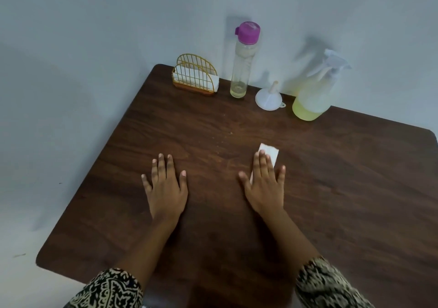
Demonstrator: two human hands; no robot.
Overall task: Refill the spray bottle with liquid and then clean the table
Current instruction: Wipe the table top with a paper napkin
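- Dark wood-grain table [331, 189] carries both hands, palms down.
- Left hand [166, 189] lies flat on the bare wood, fingers straight and slightly spread, holding nothing.
- Right hand [264, 187] presses a folded white tissue [270, 153] flat to the table; its fingers are straight and spread, not curled round it, and the tissue's far end shows past the fingertips.
- Spray bottle [315, 94], yellowish liquid in its lower part, stands at the far edge by the wall.
- White funnel [269, 98] rests mouth-down between it and a purple-capped bottle [244, 61].
- Wire napkin holder [194, 76] stands further left.
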